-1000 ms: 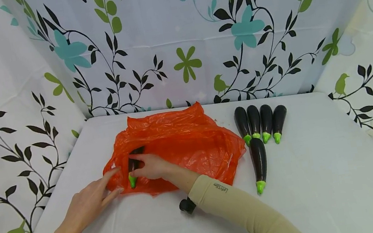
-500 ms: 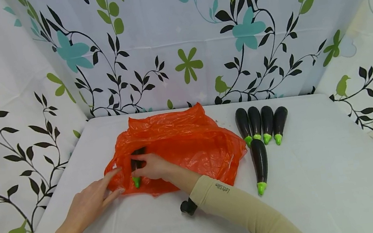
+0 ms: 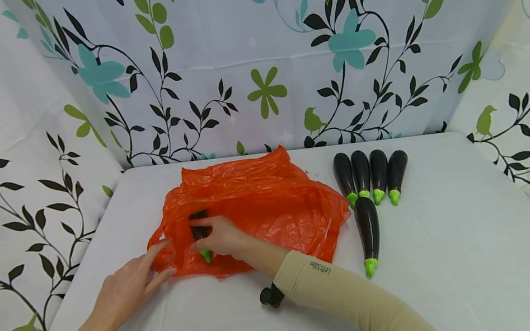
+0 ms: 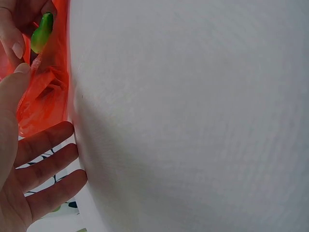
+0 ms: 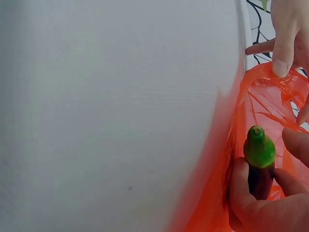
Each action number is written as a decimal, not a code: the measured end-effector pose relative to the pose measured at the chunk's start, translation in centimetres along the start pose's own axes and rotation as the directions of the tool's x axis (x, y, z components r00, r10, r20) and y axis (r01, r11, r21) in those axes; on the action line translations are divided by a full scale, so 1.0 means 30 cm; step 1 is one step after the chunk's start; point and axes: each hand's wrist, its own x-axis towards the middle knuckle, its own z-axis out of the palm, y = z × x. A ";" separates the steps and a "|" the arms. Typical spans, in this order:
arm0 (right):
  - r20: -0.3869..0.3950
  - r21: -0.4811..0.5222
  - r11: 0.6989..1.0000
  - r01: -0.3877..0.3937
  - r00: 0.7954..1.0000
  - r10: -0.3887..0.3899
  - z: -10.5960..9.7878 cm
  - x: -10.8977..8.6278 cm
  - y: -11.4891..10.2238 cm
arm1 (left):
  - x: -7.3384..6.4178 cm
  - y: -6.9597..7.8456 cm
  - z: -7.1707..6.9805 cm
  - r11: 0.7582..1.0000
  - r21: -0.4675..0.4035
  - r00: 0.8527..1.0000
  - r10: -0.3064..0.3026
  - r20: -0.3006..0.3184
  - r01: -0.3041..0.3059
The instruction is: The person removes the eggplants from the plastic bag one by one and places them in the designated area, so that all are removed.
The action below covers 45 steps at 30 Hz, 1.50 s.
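An orange-red plastic bag (image 3: 266, 172) lies on the white table with its mouth facing me. Inside its left part, my right hand (image 3: 221, 236) holds a glossy black eggplant (image 3: 200, 232) between thumb and fingers. The green stem end (image 5: 259, 149) points toward me, and the far end is partly hidden by the fingers. My left hand (image 3: 124, 288) touches the bag's left edge, thumb and index finger spread apart. Its other fingers (image 4: 46, 171) are stretched out straight in the left wrist view.
To the right of the bag, several eggplants (image 3: 370, 170) lie side by side, stem ends toward me. One more eggplant (image 3: 369, 233) lies just in front of them. A floral curtain (image 3: 260, 58) hangs behind the table (image 3: 460, 251). Black wrist devices (image 3: 271, 296) are on both arms.
My right hand has shifted slightly to the right inside the bag, and the eggplant's green end has moved right with it. My left hand stays at the bag's left edge.
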 end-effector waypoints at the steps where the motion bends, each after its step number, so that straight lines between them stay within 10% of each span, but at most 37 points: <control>1: -0.009 0.015 1.000 -0.005 1.000 0.005 -0.001 -0.001 0.000 | 0.000 0.000 0.000 1.000 -0.001 1.000 -0.001 0.003 0.001; 9: -0.063 0.115 0.993 0.018 0.998 -0.011 -0.015 -0.010 0.003 | 0.002 -0.002 -0.003 1.000 -0.006 1.000 0.003 0.007 -0.003; 20: 0.064 0.168 0.985 0.040 0.997 -0.052 -0.100 -0.083 0.016 | 0.005 -0.002 -0.007 1.000 -0.005 1.000 0.007 -0.002 -0.007; 45: 0.084 0.041 0.997 0.061 0.994 -0.065 -0.361 -0.367 0.158 | 0.001 -0.009 0.003 1.000 -0.021 1.000 0.015 -0.002 -0.016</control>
